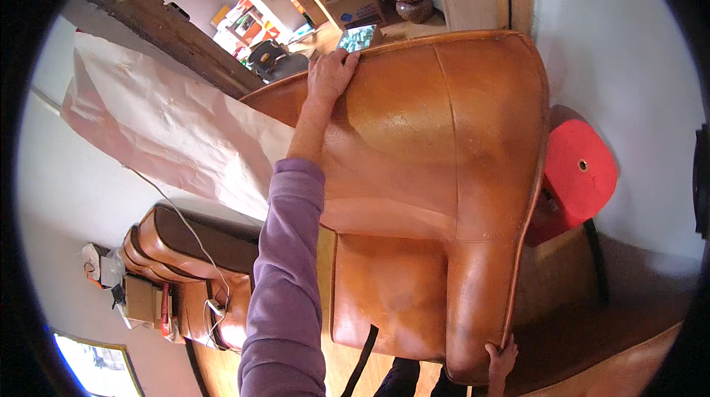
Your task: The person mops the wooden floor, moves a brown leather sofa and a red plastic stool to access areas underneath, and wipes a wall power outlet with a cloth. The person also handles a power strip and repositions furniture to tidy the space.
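Observation:
A brown leather armchair (399,175) with piped seams fills the middle of the view, its backrest, seat cushion and one armrest showing. My left hand (333,72) grips the top edge of the backrest, fingers hooked over the piping. Lower right, my right hand (502,357) holds the front outer edge of the armrest (480,297), with the thumb on its near side. Below the seat cushion (388,291) my dark trouser legs (402,377) show.
A red stool (582,166) stands between chair and white wall. A doorway beyond holds a cardboard box (352,6), a lidded jar (413,3) and a tray of green pieces (359,38). Behind my left arm lie a brown sofa (183,252), a cable (180,211) and a large paper sheet (172,114).

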